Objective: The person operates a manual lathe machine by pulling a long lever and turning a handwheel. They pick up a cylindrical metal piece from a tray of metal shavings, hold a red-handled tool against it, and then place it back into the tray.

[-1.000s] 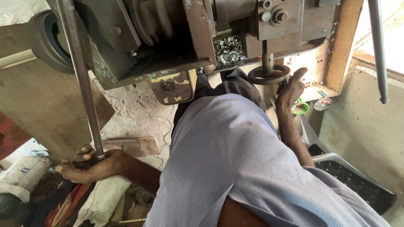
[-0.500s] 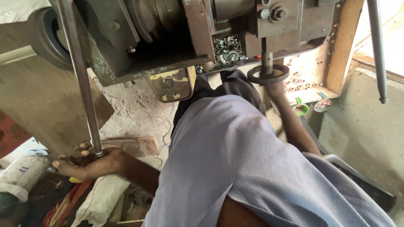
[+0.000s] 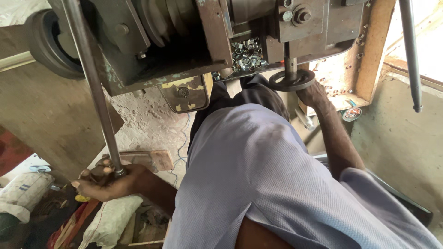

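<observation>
The person's blue shirt (image 3: 258,184) hides much of the floor. The left hand (image 3: 108,182) wraps its fingers round the long rod's (image 3: 92,87) bottom end. The right hand (image 3: 314,94) grips the small round wheel (image 3: 291,80) under the big machine (image 3: 207,37); its fingers are hard to see.

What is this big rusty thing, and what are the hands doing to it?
The picture comes from a camera worn on a person's head, looking down past their pale purple shirt. In front of them stands a heavy old metal machine, rusty and greasy. The left hand grips the lower end of a long steel bar that runs up along the machine. The right hand reaches up to a small round wheel on a thin shaft; it touches the wheel, but how tightly it holds cannot be seen. Inside the machine sits a pile of shiny little nuts. Low on the left lie a white sack and some cloth. Another steel rod hangs at the right.
</observation>
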